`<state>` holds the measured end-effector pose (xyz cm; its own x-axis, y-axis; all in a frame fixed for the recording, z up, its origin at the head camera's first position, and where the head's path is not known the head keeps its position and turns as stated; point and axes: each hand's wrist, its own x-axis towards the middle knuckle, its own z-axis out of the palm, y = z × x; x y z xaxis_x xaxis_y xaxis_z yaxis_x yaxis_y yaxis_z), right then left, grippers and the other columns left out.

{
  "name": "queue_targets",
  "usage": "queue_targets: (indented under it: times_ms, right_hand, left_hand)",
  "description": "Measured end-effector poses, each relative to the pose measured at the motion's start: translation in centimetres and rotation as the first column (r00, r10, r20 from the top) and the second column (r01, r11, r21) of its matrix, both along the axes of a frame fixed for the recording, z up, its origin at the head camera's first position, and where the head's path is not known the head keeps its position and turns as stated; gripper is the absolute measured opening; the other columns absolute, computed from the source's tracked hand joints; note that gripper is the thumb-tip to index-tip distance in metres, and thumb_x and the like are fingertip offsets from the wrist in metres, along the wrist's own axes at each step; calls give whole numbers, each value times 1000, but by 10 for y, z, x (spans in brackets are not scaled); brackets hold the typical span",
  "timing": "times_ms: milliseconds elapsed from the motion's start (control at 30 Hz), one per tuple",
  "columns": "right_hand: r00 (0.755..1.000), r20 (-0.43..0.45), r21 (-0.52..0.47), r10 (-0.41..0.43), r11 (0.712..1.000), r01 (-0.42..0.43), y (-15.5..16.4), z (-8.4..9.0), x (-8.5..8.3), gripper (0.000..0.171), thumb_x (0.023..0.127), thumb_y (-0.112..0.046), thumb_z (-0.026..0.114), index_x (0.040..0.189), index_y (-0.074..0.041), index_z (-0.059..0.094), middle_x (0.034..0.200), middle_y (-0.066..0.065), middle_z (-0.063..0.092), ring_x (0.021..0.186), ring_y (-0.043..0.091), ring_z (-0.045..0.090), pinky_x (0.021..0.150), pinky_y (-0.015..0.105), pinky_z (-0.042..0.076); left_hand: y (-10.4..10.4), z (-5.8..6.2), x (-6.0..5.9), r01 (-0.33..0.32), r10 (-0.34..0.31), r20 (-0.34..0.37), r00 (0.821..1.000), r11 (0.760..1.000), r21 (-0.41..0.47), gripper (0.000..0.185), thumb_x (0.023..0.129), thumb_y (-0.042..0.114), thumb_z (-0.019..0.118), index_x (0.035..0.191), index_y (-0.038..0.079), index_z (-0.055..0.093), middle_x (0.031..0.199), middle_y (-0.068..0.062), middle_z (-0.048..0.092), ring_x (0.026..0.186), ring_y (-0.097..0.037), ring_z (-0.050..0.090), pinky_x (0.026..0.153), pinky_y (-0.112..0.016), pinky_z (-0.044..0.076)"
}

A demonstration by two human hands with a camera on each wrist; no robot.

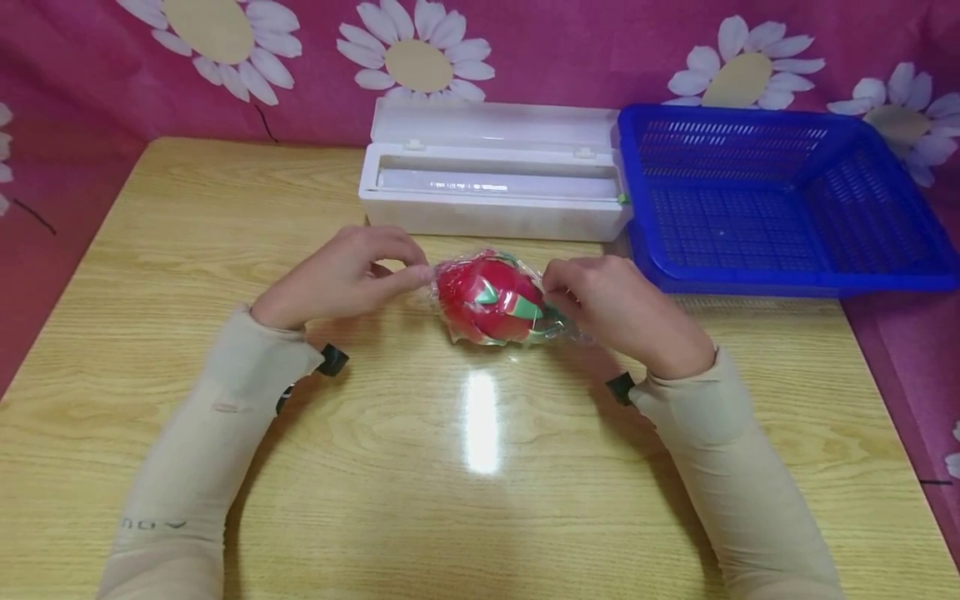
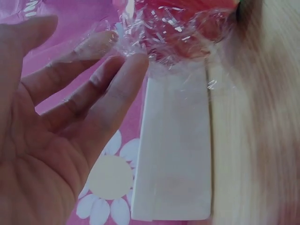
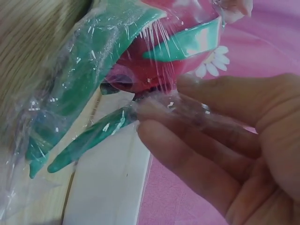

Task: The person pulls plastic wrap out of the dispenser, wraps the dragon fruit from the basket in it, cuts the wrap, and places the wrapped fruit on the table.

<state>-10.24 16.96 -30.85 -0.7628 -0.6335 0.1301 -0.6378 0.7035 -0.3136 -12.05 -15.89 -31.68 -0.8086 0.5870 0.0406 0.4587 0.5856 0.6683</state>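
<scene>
Resting at the centre of the frame on the wooden surface (image 1: 480,467), the dragon fruit (image 1: 491,298) sits wrapped in cling film (image 1: 558,333). Your left hand (image 1: 341,275) pinches the film at its left end, your right hand (image 1: 611,304) at its right. Behind stand a white dispenser box (image 1: 495,179) and, upper right, a blue basket (image 1: 780,200).

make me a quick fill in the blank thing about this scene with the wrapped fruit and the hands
1. The red dragon fruit with green scales is covered in clear ____ film.
2. The left hand and right hand pinch the film at opposite ends of the fruit, which lies on the ____ table.
3. The open white plastic dispenser box lies behind the fruit, and to its right stands an empty ____ plastic basket.

Missing words: plastic; wooden; blue
</scene>
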Motion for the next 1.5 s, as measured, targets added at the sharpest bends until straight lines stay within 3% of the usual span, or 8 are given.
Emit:
queue_targets:
  times_ms: [200,367,533,800,1000,1167,1333,1500]
  right_hand:
    - [999,41,24,-13,1000,12,0,-1,0,6,91,-3,74,94,-7,76,90,4,78,78,19,70,76,40,62]
    - [998,50,23,-27,999,26,0,-2,-1,13,88,0,74,99,-7,72,92,6,79,81,21,73,75,41,62]
    - [997,63,38,-52,998,49,-2,-4,-2,15,89,0,74,102,-6,72,94,8,79,84,22,75,76,41,63]
    - [997,55,26,-53,998,52,-2,-6,-1,12,88,2,74,95,-8,75,91,5,77,79,20,68,75,39,61]
    - [997,46,32,-62,998,61,-5,-5,1,9,89,-2,76,95,-8,77,92,5,77,79,22,69,74,41,61]
    - [996,43,88,-78,993,74,-5,-2,4,10,92,-10,74,99,-7,81,94,7,76,82,23,69,75,41,59]
    - [997,62,85,-48,995,43,0,0,3,20,90,0,65,102,-5,80,95,8,75,76,21,65,70,38,58]
    - [994,96,83,-54,995,46,4,0,1,26,87,8,62,100,-7,79,94,7,75,77,21,64,71,37,57]
  left_hand:
    - [7,-5,-1,-20,19,-11,1000,999,-40,15,96,28,74,99,16,83,109,-1,71,101,-16,62,88,-37,51]
    - [11,-7,0,-30,30,35,999,999,-18,9,90,20,81,96,14,82,109,-1,68,104,-16,62,93,-32,61]
    - [13,-10,0,-25,24,56,998,999,29,10,87,14,84,93,11,76,104,-2,68,101,-16,65,87,-30,64]
    - [16,-16,-4,-64,59,85,995,997,52,37,87,17,84,117,11,63,104,-3,70,98,-16,64,88,-35,63]
    - [15,-19,-5,-55,53,76,996,998,22,39,89,21,82,122,11,64,113,-4,67,105,-19,62,90,-38,62]
    - [14,-19,-5,-54,51,111,992,998,23,41,91,23,80,126,12,61,126,-5,63,121,-23,62,98,-42,62]
    - [13,-20,-6,-39,38,135,990,999,5,43,93,23,78,129,12,57,128,-6,68,124,-24,67,101,-42,61]
    - [13,-19,-5,-56,66,152,986,996,-67,45,95,30,76,131,14,55,130,-9,72,121,-27,71,101,-46,60]
